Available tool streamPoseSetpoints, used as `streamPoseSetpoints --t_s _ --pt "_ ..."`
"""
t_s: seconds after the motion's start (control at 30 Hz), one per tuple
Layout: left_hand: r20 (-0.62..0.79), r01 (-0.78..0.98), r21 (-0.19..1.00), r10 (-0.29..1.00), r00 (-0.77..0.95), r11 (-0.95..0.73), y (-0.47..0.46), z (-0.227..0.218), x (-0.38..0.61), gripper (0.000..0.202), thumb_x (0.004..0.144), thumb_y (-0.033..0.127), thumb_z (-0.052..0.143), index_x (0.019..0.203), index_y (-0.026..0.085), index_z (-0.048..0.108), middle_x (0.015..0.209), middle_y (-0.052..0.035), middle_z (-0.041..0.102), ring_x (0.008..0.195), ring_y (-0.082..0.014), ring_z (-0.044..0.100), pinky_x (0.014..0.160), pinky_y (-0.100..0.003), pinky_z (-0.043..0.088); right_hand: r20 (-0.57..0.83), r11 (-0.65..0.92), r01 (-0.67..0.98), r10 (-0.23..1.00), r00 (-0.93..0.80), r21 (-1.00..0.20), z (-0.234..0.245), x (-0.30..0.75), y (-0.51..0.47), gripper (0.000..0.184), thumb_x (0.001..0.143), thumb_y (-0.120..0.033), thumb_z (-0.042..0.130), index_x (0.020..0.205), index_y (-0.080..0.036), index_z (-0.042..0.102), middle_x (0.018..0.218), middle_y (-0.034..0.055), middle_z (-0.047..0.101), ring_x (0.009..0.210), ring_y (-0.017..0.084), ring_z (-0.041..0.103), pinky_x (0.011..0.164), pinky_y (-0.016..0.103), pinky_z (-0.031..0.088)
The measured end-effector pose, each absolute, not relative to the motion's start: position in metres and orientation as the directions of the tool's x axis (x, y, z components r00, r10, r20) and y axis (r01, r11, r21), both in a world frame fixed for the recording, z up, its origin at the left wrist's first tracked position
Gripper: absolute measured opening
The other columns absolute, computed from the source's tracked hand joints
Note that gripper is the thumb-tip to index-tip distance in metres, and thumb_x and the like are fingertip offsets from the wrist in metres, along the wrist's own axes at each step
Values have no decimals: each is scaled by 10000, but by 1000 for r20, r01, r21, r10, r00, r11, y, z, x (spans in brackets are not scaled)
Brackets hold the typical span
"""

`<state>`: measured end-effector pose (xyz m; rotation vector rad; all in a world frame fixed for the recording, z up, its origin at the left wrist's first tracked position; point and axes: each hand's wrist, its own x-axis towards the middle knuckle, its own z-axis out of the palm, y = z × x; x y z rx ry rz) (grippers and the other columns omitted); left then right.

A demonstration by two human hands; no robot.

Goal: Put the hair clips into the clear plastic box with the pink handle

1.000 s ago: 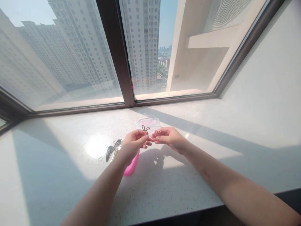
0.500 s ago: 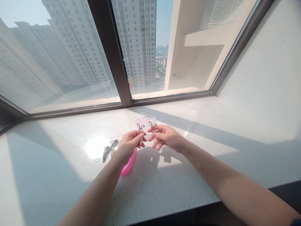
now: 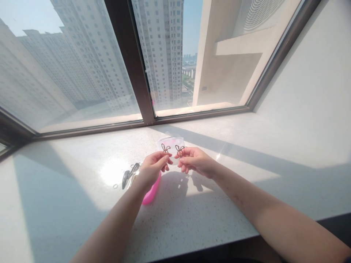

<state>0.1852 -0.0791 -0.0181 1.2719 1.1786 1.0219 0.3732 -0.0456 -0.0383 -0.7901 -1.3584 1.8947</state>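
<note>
Between the thumb and fingers of my left hand point(image 3: 154, 163) is a dark wire hair clip point(image 3: 165, 147) bent into a rabbit's head. A matching rabbit-shaped hair clip point(image 3: 179, 149) is pinched upright in my right hand point(image 3: 197, 161). The two clips are held side by side, a small gap apart, above the sill. Behind them lies a clear plastic box or lid point(image 3: 178, 140) with pink showing in it. Under my left wrist a bright pink, curved object point(image 3: 150, 195) is partly hidden.
Left of my left wrist, black snap hair clips point(image 3: 125, 178) lie with several small metallic pieces, partly covered by the arm. A small ring point(image 3: 115, 186) lies beside them. The speckled white sill point(image 3: 219, 223) meets a dark-framed window point(image 3: 149, 117) at the back and a white wall point(image 3: 309, 95) on the right.
The right-hand clip has turned to face me more squarely, and my right fingers have curled in closer. Both hands stay nearly in place; the view has shifted slightly.
</note>
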Motion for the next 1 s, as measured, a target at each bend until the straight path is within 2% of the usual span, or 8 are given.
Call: streamPoseSetpoints --t_s 0.13,0.3,0.47,0.63,1.0 --pt "-70 64 996 988 134 62 -79 -21 185 187 781 273 585 873 118 636 793 -60 656 580 -100 526 574 -245 398 -83 -250 -209 805 -588 -945 -39 373 -45 211 772 -201 671 955 -106 627 714 46 661 570 90 625 516 175 504" --pt "-45 55 998 986 158 36 -80 -22 185 194 798 294 571 863 125 641 793 -54 648 586 -101 507 579 -247 390 -87 -245 -201 812 -577 -949 -37 372 -46 300 801 -297 655 1025 -97 648 739 76 666 637 133 646 540 220 512" --pt "-1 102 995 981 194 -19 -80 -23 185 229 844 328 517 780 139 628 722 -26 599 603 -108 485 584 -246 379 -53 -173 -190 857 -513 -966 -39 370 -45 291 717 -275 737 953 -108 706 687 49 643 621 106 585 557 219 465" --pt "-1 183 983 988 154 -28 -81 -21 185 221 853 328 507 852 143 630 747 -29 594 664 -127 504 623 -254 389 -53 -174 -199 865 -499 -965 -42 370 -44 287 710 -294 740 928 -110 716 734 55 642 584 90 559 514 214 428" --pt "-22 120 993 984 177 1 -79 -24 183 210 837 325 524 825 139 621 760 -41 606 711 -144 529 690 -280 402 -104 -190 -140 878 -467 -972 -44 370 -43 310 678 -271 770 924 -94 700 761 79 664 631 121 605 590 256 509"
